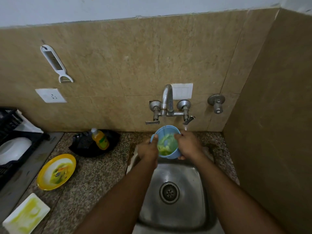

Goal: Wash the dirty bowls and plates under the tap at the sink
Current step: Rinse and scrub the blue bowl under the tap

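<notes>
Running from the curved chrome wall tap [167, 100], water was directed into the small blue plastic bowl [166, 141], which was held tilted above the stainless steel sink [170, 191]. The bowl's rim was gripped by the left hand [148, 150], thumb inside, and by the right hand [187, 144], fingers curled underneath. The dirty round yellow plate [56, 171] and the stained white rectangular plate [27, 215] were left on the speckled granite counter [94, 174]

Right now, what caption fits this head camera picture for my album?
Both hands, left hand and right hand, hold a dirty blue bowl under the running tap above the sink.
</notes>
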`<state>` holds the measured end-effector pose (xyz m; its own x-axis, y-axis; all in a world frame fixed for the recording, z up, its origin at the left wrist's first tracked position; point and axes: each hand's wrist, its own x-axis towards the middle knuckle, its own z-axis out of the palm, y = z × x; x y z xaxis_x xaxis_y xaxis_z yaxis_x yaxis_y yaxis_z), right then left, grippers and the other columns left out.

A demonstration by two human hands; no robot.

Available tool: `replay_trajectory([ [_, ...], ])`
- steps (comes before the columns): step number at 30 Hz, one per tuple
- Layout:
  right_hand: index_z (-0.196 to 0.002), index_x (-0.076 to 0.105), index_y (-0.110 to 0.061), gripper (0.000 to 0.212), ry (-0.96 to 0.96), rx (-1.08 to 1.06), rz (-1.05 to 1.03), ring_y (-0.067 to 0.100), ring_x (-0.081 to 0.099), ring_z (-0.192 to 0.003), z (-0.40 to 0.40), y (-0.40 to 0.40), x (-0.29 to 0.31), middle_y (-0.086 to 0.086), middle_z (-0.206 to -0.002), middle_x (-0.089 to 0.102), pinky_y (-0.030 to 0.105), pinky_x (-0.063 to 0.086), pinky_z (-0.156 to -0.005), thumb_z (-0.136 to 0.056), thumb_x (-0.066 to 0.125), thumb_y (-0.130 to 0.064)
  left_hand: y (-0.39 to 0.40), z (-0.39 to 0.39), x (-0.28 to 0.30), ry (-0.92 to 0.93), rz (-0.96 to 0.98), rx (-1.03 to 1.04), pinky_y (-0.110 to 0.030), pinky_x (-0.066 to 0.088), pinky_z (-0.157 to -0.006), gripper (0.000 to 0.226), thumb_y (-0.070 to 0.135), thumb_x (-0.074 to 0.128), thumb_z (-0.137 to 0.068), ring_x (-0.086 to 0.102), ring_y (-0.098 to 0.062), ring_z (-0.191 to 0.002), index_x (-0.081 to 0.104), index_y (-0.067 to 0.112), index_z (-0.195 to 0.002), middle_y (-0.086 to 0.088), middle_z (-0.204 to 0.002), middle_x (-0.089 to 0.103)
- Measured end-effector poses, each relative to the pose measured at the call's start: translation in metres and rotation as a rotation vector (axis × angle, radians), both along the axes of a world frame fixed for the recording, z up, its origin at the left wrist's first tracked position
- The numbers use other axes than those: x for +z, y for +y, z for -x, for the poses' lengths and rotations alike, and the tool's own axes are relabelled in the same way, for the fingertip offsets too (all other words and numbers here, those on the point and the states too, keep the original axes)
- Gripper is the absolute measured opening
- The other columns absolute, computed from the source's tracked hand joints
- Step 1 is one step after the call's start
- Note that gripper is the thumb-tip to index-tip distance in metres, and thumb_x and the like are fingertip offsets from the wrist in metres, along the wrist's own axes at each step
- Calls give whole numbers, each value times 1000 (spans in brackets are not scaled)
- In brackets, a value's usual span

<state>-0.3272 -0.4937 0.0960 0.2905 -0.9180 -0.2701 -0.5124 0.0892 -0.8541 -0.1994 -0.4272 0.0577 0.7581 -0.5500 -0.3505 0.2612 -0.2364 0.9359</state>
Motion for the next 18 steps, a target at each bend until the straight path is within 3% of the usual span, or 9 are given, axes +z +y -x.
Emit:
replay_trajectory([
  [2, -113, 70, -19, 32, 140, -10, 230, 31, 69, -90, 1, 14, 0, 10, -102, 74, 36, 55, -75, -96, 48, -36, -8, 6, -5, -68, -143, 13, -43, 64, -77, 48, 60, 70, -86, 74, -25, -78, 76, 13, -90, -4, -82, 74],
  [5, -133, 62, -23, 38, 249, -106, 417, 36, 67, -102, 6, 22, -4, 14, -113, 72, 38, 52, -81, -101, 43, -33, -15, 19, -5, 21, -87, -78, -53, 62, -84, 43, 47, 64, -94, 75, -32, -88, 74, 5, -96, -12, -92, 76],
  [7, -142, 55, -27, 42, 238, -187, 440, 38, 66, -104, 13, 19, -6, 15, -116, 71, 40, 52, -84, -102, 43, -32, -12, 29, 0, 195, 74, -167, -57, 60, -88, 22, 18, 56, -100, 74, -38, -96, 72, 3, -106, -23, -105, 75],
  [10, -139, 58, -24, 39, 225, -251, 458, 40, 66, -101, 23, 15, -11, 17, -113, 72, 40, 50, -79, -102, 46, -29, -5, 37, 8, 393, 154, -297, -51, 62, -84, 37, -8, 44, -96, 69, -43, -109, 66, 2, -123, -30, -122, 68],
  [14, -136, 61, -19, 37, 157, -293, 418, 41, 66, -99, 33, 10, -21, 19, -112, 72, 40, 50, -77, -103, 47, -28, -4, 35, 6, 490, 156, -546, -58, 61, -84, 64, -17, 45, -87, 72, -44, -103, 56, 18, -140, -26, -131, 66],
  [18, -130, 66, -15, 32, 19, -258, 392, 35, 67, -103, 31, 7, -25, 14, -116, 73, 37, 50, -83, -103, 50, -22, -5, 24, 0, 422, 150, -566, -55, 61, -86, 73, -22, 62, -82, 72, -41, -108, 56, 20, -141, -21, -128, 69],
])
